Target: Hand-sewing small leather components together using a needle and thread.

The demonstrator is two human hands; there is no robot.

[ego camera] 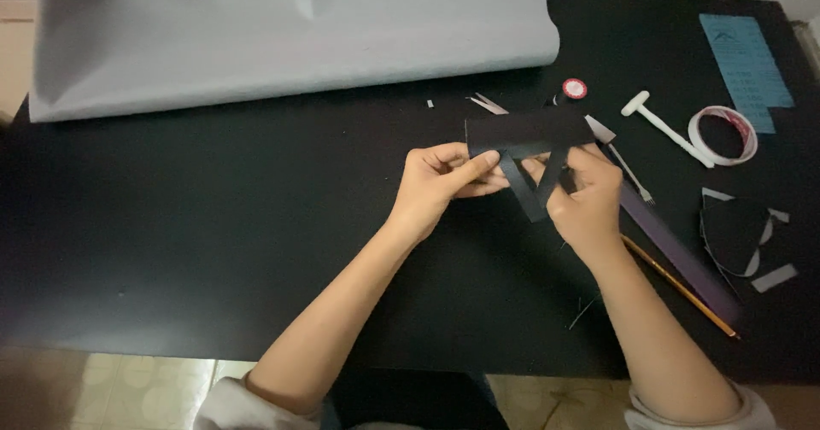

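Fingers: both sets are pinched on one black paper piece (pixel 530 131), a flat rectangular band with two narrow black strips (pixel 534 182) hanging from it and crossing into a V; the left hand (pixel 440 182) grips the band's lower left edge, thumb laid along it; the right hand (pixel 585 195) clamps the strips near their crossing
Position of the piece: held just above the counter, between the two hands, near the middle of the view
Step in hand: it looks like the strips are being set or pressed against the band; whether they are already stuck cannot be told
Next move calls for: by judgement, a steady left pinch while the right fingers align the strips squarely; the thin paper would crease easily
Counter: a black flat counter (pixel 213 225) fills most of the view
Far side: a wide grey sheet (pixel 290 46), partly rolled, lies along the back edge
Right side: a white ring of tape (pixel 723 135), a small white hammer-shaped tool (pixel 662 125), a small red and white round spool (pixel 575 88), a light blue card (pixel 747 67), a yellow pencil (pixel 679 285), a long dark ruler-like strip (pixel 675 255), black and white offcuts (pixel 743 234)
Room: pale tiled floor (pixel 128 387) shows below the counter's near edge
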